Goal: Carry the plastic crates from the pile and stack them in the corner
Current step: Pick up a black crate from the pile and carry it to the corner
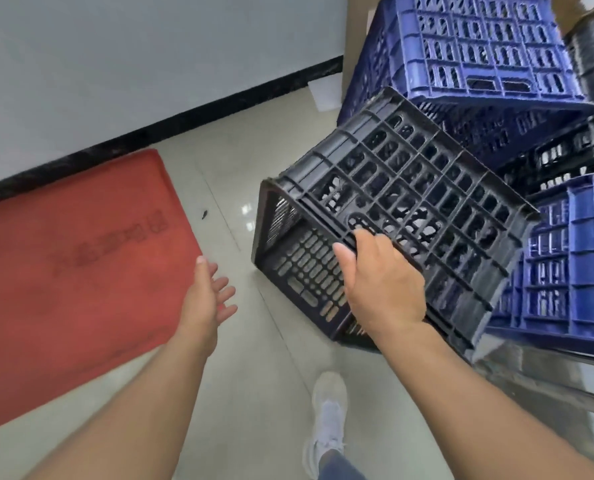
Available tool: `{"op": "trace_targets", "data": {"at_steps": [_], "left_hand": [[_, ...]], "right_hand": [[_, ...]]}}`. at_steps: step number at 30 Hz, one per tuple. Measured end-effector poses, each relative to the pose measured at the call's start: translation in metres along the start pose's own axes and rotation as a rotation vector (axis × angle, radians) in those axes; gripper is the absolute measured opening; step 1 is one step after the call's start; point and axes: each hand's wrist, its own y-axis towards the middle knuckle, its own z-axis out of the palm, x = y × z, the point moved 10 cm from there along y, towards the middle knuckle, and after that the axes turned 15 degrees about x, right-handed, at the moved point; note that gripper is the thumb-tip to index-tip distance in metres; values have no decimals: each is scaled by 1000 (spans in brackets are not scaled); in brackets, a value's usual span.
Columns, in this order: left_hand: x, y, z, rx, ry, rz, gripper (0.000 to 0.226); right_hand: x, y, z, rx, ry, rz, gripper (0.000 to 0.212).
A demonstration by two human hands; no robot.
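The black crate [403,216] sits tipped on an edge at the near side of the pile, its open mouth turned left and its gridded wall facing up. The right hand [382,289] grips it at the rim, fingers hooked into the handle slot of that upper wall, thumb over the edge. The left hand [209,292] hangs open and wide over the tiled floor [254,393], well apart from the crate and holding nothing.

The crate looks like rigid moulded plastic with perforated walls, so it is probably light for its bulk and stiff enough not to flex. Its size, more than its weight, likely makes a 1-handed carry awkward. The slotted handles on opposite walls seem the sound places to hold, with the left hand taking the far one.

Nothing is visible inside the black crate through its mouth or its holes. Behind it, to the right, lie 2 blue crates: the far blue crate [479,53] tilted on the heap, the near blue crate [572,265] lower down. Their contents cannot be made out. A red mat [74,271] lies left.
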Motion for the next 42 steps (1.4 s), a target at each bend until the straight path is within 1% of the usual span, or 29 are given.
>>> {"op": "trace_targets", "data": {"at_steps": [3,6,8,10,11,13,14,15,16,18,19,20,21,23,25,28,31,34,36,39,42], "left_hand": [[24,11,-21,-26,-48,-38,61],[32,16,-36,-34,-31,-54,58],[34,18,-50,-68,10,-40,49],[51,23,-79,-165,35,-70,36],[64,26,-97,-211,58,-114,40],[101,33,-131,-272,59,-250,63],[117,36,-148,-303,70,-305,68],[128,39,-163,-324,67,-330,65],[131,39,-171,-321,65,-334,52],[131,46,-177,-208,82,-309,15],[132,49,-178,-159,74,-306,12],[132,54,-184,-135,72,-304,15],[130,56,-189,-120,62,-298,16],[121,52,-198,-105,50,-266,9],[104,41,-210,-90,36,-229,3],[79,18,-234,-91,-18,-220,5],[49,-14,-258,-57,-115,-178,17],[22,-50,-299,-103,-222,-90,37],[5,-76,-327,-119,-286,-30,44],[-15,-116,-375,-164,-360,23,42],[-28,-158,-425,-199,-411,47,41]], "right_hand": [[8,4,-18,-39,26,5,52],[14,8,-34,-18,53,2,52],[8,17,-42,-20,157,39,51],[-7,33,-44,-4,270,84,49],[-17,42,-40,16,294,93,44],[-38,56,-28,40,383,103,30],[-51,60,-17,49,502,128,29],[-62,61,-5,56,656,165,31],[-73,60,9,67,773,229,33],[-86,54,35,103,845,332,38],[-91,52,45,102,855,371,41],[-94,50,51,90,861,397,42],[-95,48,56,84,855,409,43],[-90,45,60,82,817,402,41],[-81,41,62,98,803,392,38],[-59,37,64,119,800,380,37],[-24,33,59,148,844,364,36],[22,30,48,188,808,331,34],[56,26,40,213,796,315,30],[104,14,36,255,908,356,26],[168,5,30,344,880,290,19]]}}
